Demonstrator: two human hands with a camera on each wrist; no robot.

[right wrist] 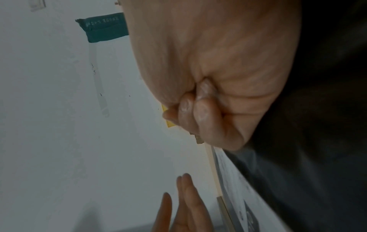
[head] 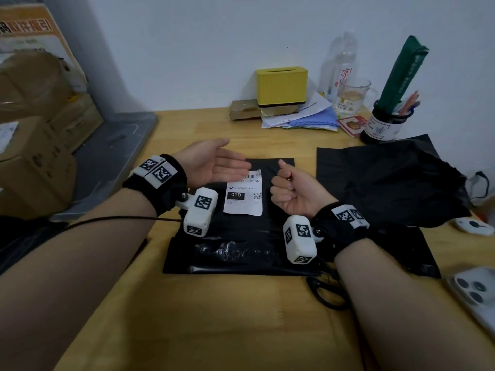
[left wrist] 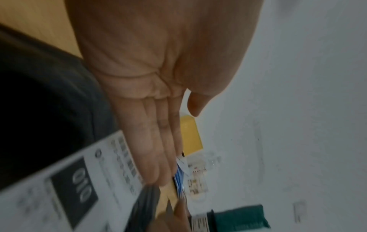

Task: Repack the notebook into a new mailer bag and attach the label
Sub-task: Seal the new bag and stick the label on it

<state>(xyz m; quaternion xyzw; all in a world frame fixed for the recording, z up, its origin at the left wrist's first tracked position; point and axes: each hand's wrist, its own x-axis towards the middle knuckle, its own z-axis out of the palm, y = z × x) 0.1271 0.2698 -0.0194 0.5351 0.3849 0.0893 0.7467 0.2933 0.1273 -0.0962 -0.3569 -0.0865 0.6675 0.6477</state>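
Hands are hovering over the black mailer bag [head: 241,245] in the head view: left hand [head: 214,163] flat and released, right hand [head: 290,190] clenched, seemingly empty. The label [head: 243,194] is lying between them, long axis pointing away, nearer the left. Left wrist view is showing straight fingers [left wrist: 151,141] over the label's [left wrist: 59,188] barcode end. Right wrist view is showing curled fingers [right wrist: 200,113].

wall [head: 214,36]: plain white | desk [head: 214,317]: light wood | boxes [head: 34,156]: cardboard, stacked left
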